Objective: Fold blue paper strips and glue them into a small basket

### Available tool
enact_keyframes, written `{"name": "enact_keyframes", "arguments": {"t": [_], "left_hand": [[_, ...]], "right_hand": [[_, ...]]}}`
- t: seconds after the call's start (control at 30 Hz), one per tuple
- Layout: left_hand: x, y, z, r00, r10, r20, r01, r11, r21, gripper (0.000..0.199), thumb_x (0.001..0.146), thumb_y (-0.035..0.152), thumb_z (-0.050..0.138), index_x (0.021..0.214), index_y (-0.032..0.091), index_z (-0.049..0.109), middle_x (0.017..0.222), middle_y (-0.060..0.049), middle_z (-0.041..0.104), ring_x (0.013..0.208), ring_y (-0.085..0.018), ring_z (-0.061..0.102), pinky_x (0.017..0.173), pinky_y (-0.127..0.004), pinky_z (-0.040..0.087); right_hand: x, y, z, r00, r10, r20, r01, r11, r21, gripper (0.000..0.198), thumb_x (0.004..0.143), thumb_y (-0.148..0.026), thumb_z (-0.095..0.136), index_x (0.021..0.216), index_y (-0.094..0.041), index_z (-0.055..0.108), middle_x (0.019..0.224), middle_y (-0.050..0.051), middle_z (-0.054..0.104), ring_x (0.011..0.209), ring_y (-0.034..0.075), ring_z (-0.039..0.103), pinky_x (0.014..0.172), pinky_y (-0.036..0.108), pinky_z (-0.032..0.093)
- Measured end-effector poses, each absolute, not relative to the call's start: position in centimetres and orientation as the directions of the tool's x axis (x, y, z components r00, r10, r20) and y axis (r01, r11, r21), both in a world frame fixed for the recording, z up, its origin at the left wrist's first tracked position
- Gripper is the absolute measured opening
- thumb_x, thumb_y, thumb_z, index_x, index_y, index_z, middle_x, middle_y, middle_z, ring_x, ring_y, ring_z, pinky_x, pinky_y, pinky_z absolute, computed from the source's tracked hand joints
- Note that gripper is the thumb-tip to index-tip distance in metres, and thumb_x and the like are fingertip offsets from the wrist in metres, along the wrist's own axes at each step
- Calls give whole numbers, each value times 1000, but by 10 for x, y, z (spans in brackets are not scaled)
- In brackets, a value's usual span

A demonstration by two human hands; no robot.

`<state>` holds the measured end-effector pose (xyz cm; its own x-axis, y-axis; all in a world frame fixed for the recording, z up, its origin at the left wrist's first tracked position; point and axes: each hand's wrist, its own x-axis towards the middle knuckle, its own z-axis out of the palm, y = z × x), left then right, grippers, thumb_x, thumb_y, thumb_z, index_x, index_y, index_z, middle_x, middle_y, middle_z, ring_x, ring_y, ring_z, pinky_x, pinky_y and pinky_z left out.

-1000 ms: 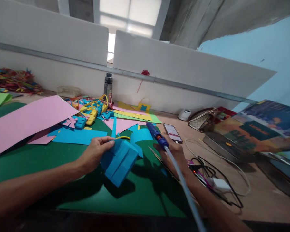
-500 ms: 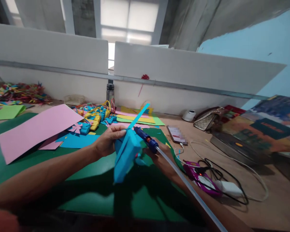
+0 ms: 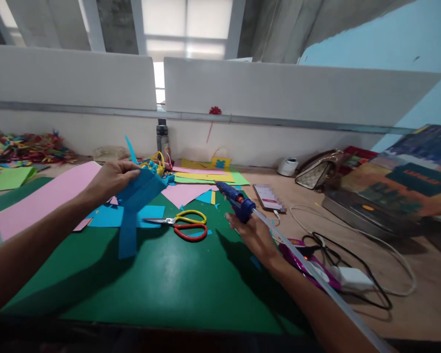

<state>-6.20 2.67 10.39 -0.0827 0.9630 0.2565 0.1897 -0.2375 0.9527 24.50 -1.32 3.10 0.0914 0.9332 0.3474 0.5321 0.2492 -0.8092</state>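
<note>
My left hand pinches a folded blue paper piece above the mat, with a strip hanging down and a thin strip sticking up. My right hand is closed round a blue glue gun, its nozzle pointing up and to the left; a long clear glue stick runs out of its back. Between the hands, scissors with a yellow and a red handle lie on the green mat. Blue sheet paper lies under and behind the held piece.
Pink paper lies at left, coloured sheets at the back. A phone, a purple power strip with loose cables and a dark case are at right. A bottle stands by the partition.
My hands have moved apart: the left carries the blue paper piece up and leftward, the right takes the glue gun rightward. The scissors now show between them.
</note>
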Motion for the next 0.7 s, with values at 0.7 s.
{"name": "enact_keyframes", "arguments": {"t": [0.7], "left_hand": [[37,15,38,264,921,286,164,-335,928,29,78,30,49,89,11,69,77,-4,66,67,-16,55,63,-25,44]], "right_hand": [[225,-64,39,-100,963,250,423,268,-866,33,78,-43,58,103,-22,60,78,1,63,70,18,60,66,29,50]]}}
